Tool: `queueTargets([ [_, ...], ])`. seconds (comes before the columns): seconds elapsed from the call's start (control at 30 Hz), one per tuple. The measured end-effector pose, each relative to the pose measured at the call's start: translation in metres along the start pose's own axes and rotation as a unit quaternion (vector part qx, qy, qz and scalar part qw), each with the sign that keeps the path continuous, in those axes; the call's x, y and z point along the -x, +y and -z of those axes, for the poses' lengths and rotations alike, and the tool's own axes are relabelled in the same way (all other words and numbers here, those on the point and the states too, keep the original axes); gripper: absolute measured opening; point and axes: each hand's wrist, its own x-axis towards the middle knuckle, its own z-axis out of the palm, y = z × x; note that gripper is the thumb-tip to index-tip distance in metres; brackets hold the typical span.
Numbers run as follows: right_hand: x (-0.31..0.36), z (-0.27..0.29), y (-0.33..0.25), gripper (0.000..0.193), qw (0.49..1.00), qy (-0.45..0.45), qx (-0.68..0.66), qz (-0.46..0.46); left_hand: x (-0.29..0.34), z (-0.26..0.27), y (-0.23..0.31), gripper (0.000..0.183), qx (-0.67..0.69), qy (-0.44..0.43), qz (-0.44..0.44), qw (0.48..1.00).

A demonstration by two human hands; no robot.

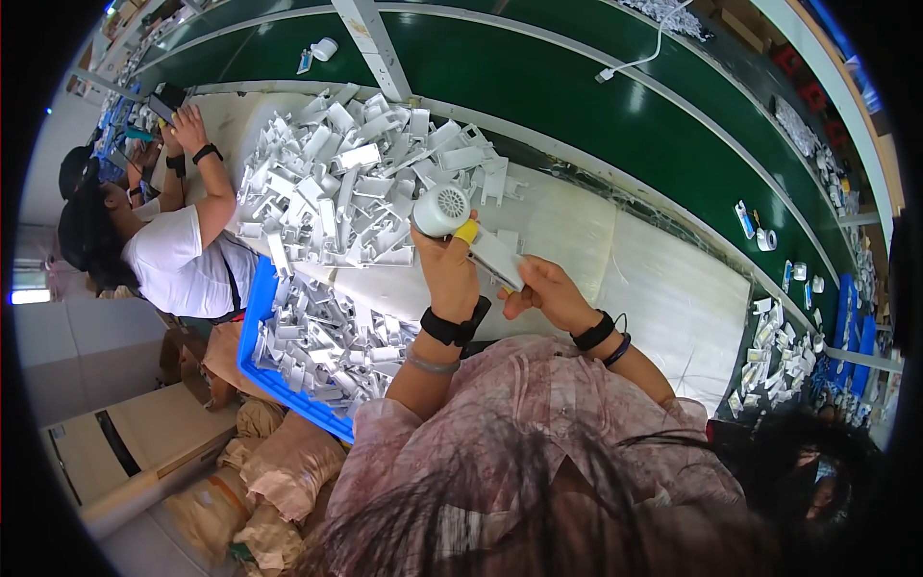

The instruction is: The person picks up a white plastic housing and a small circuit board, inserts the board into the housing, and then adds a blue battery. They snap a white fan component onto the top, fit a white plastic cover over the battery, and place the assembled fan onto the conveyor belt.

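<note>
A white handheld fan with a round slotted head (442,208) is held up over the table, its flat handle (497,258) slanting down to the right. My left hand (450,274) is closed round the fan just below the head. Something yellow (466,232), perhaps a finger cover, shows at the left thumb. At the handle's lower end, my right hand (550,293) pinches the white piece between thumb and fingers. Beside my left hand lies a big heap of white plastic housing parts (336,183).
A blue crate (298,389) of similar parts stands at the left. Beyond the table runs a green conveyor belt (577,87) carrying a few small pieces and a white cable (639,63). A co-worker (178,240) works at far left. Brown sacks (288,462) and cartons (144,442) sit lower left.
</note>
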Motion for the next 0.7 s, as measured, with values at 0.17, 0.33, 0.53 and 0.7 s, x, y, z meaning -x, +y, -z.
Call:
queueTargets([
  [0.17,0.002,0.002,0.001,0.042,0.999,-0.016,0.014,0.025,0.001,-0.003,0.001,0.055,0.002,0.008,0.010,1.000],
  [0.33,0.006,0.002,-0.004,0.045,1.000,-0.029,0.000,0.007,0.004,-0.006,0.004,0.055,0.010,-0.005,0.004,1.000],
  [0.53,0.008,-0.009,0.002,0.058,0.960,0.052,0.207,0.182,0.004,-0.009,0.007,0.054,0.026,-0.020,-0.003,0.999],
  [0.7,0.015,-0.021,-0.007,0.060,0.916,0.098,0.298,0.250,0.006,-0.011,0.011,0.052,0.051,-0.039,0.014,0.998],
])
